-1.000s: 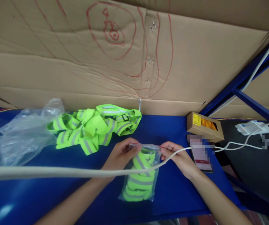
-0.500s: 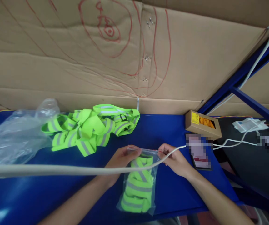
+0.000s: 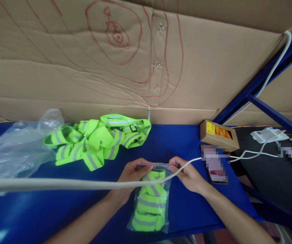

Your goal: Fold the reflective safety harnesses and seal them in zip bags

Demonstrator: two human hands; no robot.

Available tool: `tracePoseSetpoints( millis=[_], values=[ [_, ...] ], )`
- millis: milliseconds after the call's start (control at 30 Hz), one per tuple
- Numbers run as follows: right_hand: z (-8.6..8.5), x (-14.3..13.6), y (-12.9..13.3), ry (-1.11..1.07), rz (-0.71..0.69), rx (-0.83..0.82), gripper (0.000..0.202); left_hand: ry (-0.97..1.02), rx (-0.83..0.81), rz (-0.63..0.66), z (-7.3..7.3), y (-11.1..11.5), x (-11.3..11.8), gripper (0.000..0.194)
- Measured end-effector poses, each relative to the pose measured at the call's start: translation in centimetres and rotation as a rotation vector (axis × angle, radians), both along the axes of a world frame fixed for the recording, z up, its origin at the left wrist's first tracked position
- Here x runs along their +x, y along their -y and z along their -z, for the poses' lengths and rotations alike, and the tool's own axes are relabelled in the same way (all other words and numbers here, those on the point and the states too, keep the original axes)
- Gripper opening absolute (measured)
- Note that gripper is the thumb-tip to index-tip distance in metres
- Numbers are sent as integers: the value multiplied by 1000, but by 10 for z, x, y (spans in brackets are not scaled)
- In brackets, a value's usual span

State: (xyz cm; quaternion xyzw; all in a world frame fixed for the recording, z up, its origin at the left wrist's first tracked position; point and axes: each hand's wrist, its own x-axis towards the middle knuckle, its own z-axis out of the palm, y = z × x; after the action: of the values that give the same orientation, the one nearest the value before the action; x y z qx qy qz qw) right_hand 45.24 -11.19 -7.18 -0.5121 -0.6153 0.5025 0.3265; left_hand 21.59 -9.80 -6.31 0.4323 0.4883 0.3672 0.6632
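Observation:
My left hand (image 3: pixel 137 171) pinches the top left corner of a clear zip bag (image 3: pixel 167 203) with a red line along its seal. At the top right corner, my right hand (image 3: pixel 183 173) grips the same edge between thumb and fingers. Inside the bag lies a folded neon-yellow reflective strap (image 3: pixel 151 205) with grey stripes. The bag rests near the front edge of the blue table (image 3: pixel 186 210). Behind my left hand is a heap of loose reflective straps (image 3: pixel 95 135), one showing a black buckle.
Clear plastic bags (image 3: pixel 16 149) lie at the left. A white cable (image 3: pixel 84 184) crosses the view in front of my hands. To the right are a phone (image 3: pixel 214 164), a small cardboard box (image 3: pixel 219 135) and a blue metal frame (image 3: pixel 275 113). Cardboard (image 3: pixel 199 67) stands behind.
My right hand has shifted slightly left, closer to my left hand along the bag's top edge. Both hands keep hold of the bag, and the view has moved a little.

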Motion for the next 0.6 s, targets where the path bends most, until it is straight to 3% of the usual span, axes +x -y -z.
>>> tracePoseSetpoints(
  millis=[267,467,600],
  values=[
    [-10,9,-7,-61,38,-15,44,96,-70,14,-3,-7,-4,47],
    [-18,11,-9,-56,-1,-18,45,-24,130,-57,1,-7,-6,43],
    [-20,10,-6,-60,-88,-43,41,-108,253,-18,-1,-3,-4,42]
  ],
)
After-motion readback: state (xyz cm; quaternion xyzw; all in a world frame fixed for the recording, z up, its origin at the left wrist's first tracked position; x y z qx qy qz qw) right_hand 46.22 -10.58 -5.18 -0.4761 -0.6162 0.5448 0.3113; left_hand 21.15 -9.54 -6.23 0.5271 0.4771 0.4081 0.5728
